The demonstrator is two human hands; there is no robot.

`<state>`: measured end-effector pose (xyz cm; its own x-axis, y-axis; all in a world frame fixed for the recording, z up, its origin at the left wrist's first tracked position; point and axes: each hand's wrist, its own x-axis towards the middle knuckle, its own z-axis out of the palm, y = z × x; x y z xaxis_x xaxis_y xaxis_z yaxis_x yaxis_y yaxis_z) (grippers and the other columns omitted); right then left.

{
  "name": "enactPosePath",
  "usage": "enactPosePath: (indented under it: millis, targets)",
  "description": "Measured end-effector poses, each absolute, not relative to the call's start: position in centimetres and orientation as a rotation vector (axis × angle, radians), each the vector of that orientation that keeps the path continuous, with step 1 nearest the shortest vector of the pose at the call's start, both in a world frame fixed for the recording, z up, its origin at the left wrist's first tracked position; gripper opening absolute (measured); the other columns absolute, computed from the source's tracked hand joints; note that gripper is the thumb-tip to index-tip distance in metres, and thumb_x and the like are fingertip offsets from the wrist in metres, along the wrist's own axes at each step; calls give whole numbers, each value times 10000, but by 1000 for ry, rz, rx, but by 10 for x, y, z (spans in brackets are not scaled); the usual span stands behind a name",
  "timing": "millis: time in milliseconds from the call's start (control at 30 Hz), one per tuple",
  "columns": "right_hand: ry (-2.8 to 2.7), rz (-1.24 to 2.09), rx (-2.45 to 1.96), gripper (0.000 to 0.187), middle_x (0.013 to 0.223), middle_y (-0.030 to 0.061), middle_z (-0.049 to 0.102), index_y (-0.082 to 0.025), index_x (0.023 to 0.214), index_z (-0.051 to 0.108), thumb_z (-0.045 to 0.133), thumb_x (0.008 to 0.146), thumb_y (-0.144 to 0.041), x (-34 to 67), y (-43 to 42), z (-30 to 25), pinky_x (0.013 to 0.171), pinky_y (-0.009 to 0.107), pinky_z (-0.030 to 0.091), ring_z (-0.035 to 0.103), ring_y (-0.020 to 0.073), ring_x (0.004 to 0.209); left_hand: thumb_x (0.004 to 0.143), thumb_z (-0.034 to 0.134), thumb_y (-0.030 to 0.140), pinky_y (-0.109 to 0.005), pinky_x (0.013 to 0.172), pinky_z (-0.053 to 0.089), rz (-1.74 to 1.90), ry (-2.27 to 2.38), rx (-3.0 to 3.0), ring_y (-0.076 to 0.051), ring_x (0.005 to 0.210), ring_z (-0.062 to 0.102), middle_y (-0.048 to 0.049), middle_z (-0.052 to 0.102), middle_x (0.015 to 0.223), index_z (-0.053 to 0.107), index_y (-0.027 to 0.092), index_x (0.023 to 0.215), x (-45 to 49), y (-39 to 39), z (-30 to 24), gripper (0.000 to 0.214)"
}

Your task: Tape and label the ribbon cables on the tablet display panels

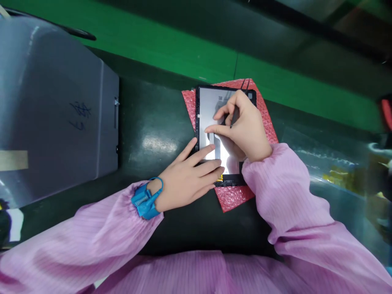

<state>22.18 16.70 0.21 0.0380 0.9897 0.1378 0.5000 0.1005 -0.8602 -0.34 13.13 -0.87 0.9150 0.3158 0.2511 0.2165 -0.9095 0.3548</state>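
Steady the tablet panel (pixel 211 107) while working its surface.
Left hand (pixel 186 175), fingers flat, pins the 6 o'clock edge; right hand (pixel 241 126) pinches a thin tool (pixel 234 116): keep strokes light.

A large grey plastic bin (pixel 52 106) is seen on the left side of the dark green work surface (pixel 153 134); blue handwriting (pixel 79 115) is marked on its side and a strip of beige tape (pixel 14 160) is stuck near its lower left edge. A bright green band (pixel 171 53) is laid across the surface behind it, from the left to the far right. At the right edge, clear plastic film (pixel 333 163) with some yellow pieces under it is seen, blurred, and a red object (pixel 386 113) is found just above.
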Motion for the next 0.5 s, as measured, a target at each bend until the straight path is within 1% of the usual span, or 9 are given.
enactPosePath:
  millis: [100,167,233,267,300,367,433,467,500]
  targets:
    - [-1523,542,-1537,427,960,-2,654,-270,1033,517,855,831,-434,233,178,-2,862,432,584,680,226,921,1075,535,452,-609,1335,126,337,368,2782,-352,1598,296,-40,585,1554,553,259,1505,-7,131,-9,471]
    - [-1466,401,-1559,344,1007,13,653,-271,1098,513,744,931,-465,251,174,4,895,436,582,689,225,968,1043,571,539,-641,1318,133,285,332,2820,-407,1624,196,-50,426,1685,463,303,1583,-8,131,-9,600]
    - [-1428,281,-1621,274,1031,26,661,-274,1138,506,635,1005,-476,279,155,12,916,435,578,699,220,997,1023,591,565,-666,1302,137,241,306,2857,-443,1633,100,-44,276,1756,382,349,1630,-8,132,-7,678]
    - [-1420,228,-1677,262,1039,32,670,-274,1149,506,603,1022,-481,296,139,15,925,439,576,704,223,1014,1027,588,554,-670,1297,144,223,307,2872,-448,1634,76,-41,237,1768,355,364,1642,-7,132,-7,684]
    - [-1427,193,-1753,278,1056,38,681,-274,1149,511,610,1014,-496,313,119,16,937,449,575,707,233,1041,1038,576,531,-667,1295,155,204,323,2883,-445,1635,73,-39,219,1772,331,374,1651,-6,132,-7,679]
    - [-1419,88,-1933,373,1140,69,704,-267,1141,536,675,951,-556,347,74,15,959,491,569,706,275,1079,1062,547,476,-656,1291,187,170,389,2898,-437,1634,102,-33,212,1773,306,392,1659,-2,131,-7,650]
    - [-1373,-9,-2159,484,1219,112,707,-246,1163,571,711,888,-619,372,26,6,977,548,554,703,324,1086,1076,522,436,-648,1285,222,153,497,2902,-437,1629,130,-23,226,1770,322,403,1653,6,129,-8,611]
    - [-1351,-46,-2263,546,1206,128,713,-234,1199,586,703,870,-654,380,3,0,991,578,539,705,345,1075,1081,509,429,-651,1280,237,159,558,2900,-443,1627,137,-23,238,1767,337,401,1649,12,128,-8,594]
    - [-1340,-68,-2326,556,1232,149,713,-225,1199,600,653,884,-679,386,-17,-6,1017,600,515,696,370,1119,1085,495,428,-661,1274,247,170,620,2896,-452,1624,140,-29,251,1764,353,395,1645,19,129,-9,579]
